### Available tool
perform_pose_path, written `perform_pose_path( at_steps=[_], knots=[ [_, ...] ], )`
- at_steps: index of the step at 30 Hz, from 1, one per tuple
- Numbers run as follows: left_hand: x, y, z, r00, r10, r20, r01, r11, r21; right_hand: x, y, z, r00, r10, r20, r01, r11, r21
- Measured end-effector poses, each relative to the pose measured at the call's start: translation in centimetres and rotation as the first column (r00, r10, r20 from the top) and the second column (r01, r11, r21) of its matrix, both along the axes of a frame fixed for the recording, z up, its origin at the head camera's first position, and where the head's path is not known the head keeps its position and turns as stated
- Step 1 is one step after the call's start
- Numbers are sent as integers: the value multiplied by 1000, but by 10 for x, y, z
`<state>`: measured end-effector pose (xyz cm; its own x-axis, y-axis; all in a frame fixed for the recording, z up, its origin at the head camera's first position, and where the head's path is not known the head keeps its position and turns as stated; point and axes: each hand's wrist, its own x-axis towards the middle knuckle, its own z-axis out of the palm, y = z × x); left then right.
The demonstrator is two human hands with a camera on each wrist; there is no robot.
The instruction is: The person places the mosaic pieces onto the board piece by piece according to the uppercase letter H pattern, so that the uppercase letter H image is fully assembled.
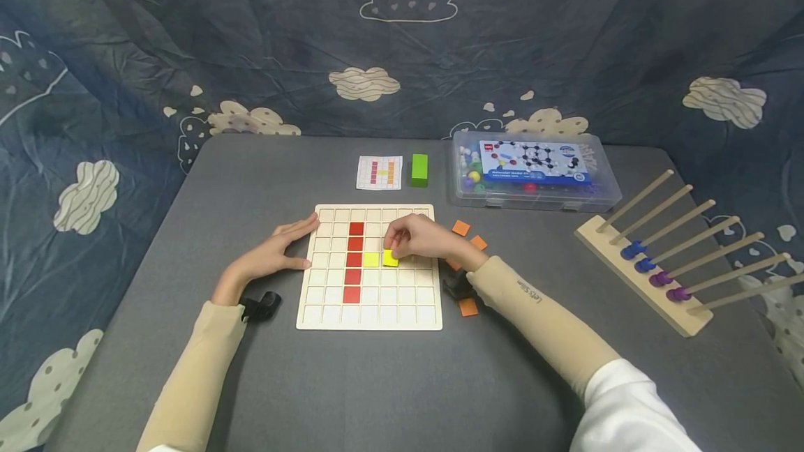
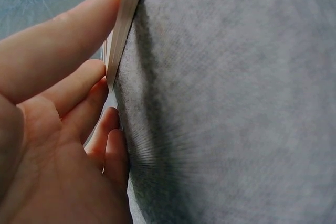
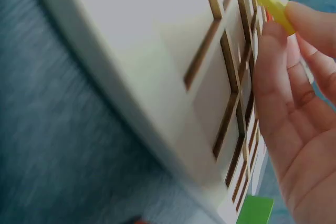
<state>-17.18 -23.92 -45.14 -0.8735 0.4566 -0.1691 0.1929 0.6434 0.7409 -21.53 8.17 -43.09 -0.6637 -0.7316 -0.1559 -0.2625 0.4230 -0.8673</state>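
Note:
A cream wooden grid board (image 1: 326,296) lies on the table. Down one of its columns runs a line of red square tiles (image 1: 354,259), with one yellow tile (image 1: 371,259) set beside the middle of that line. My right hand (image 1: 417,236) pinches a second yellow tile (image 1: 390,258) between thumb and finger just over the board; in the right wrist view this tile (image 3: 273,1) looks tilted. With fingers extended, my left hand (image 1: 270,253) touches the board's left edge. The left wrist view has the thumb (image 2: 68,45) against the board's side (image 2: 126,19).
Orange tiles (image 1: 467,307) lie right of the board, partly hidden by my right wrist. Behind it are a printed pattern card (image 1: 380,173), a green block (image 1: 419,170) and a clear molecular model kit box (image 1: 534,169). A wooden peg rack (image 1: 641,274) with beads stands at right.

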Motion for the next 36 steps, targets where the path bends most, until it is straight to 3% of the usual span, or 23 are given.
perform_pose_path(
  at_steps=[10,16,19,24,30,36],
  knots=[
    [1,-1,0,1000,0,6,0,1000,1,7,-14,1,977,26,-212,7,988,153],
    [1,-1,-1,1000,-1,4,1,1000,2,7,-14,-1,969,26,-246,11,989,147],
    [1,-1,0,1000,-3,4,3,1000,3,6,-9,-2,982,6,-189,12,995,95],
    [0,-1,-1,1000,-3,3,3,1000,1,0,9,-3,999,-42,-2,41,998,-49],
    [0,0,0,1000,1,6,-1,1000,2,-8,47,-3,989,-89,122,108,982,-156],
    [0,-1,0,1000,1,11,-1,1000,5,-10,93,-5,965,-186,182,220,958,-185]
  ],
)
